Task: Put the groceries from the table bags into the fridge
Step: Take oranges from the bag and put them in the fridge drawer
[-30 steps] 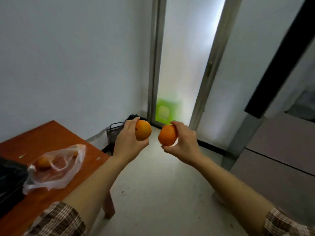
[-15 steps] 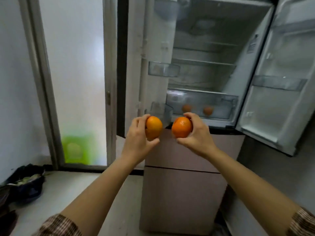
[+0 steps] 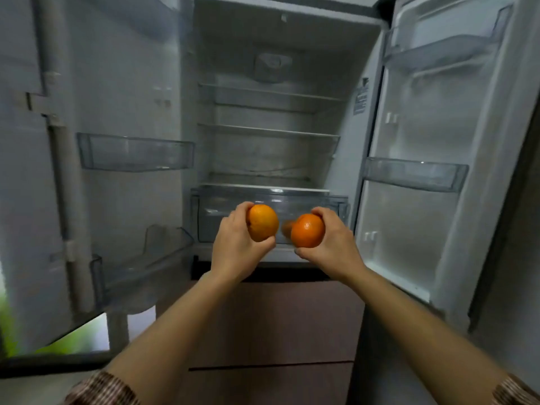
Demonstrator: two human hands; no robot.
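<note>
The fridge (image 3: 268, 153) stands straight ahead with both upper doors swung wide. My left hand (image 3: 233, 247) grips a yellow-orange orange (image 3: 263, 226). My right hand (image 3: 333, 247) grips a deeper orange one (image 3: 308, 230). Both fruits are held side by side, a small gap apart, in front of the clear crisper drawer (image 3: 216, 214) at the bottom of the fresh compartment. Another orange shape shows faintly inside that drawer, between the two held fruits. The bags and the table are out of view.
Glass shelves (image 3: 268, 131) above the drawer look bare. The left door (image 3: 117, 200) carries clear bins (image 3: 134, 153), as does the right door (image 3: 438, 141) with its bin (image 3: 415, 173). Brown freezer drawers (image 3: 271, 323) sit shut below my arms.
The view swung from the table and doorway round to the fridge, which is now close and centred. Both hands kept their oranges and now hold them in front of the crisper drawer.
</note>
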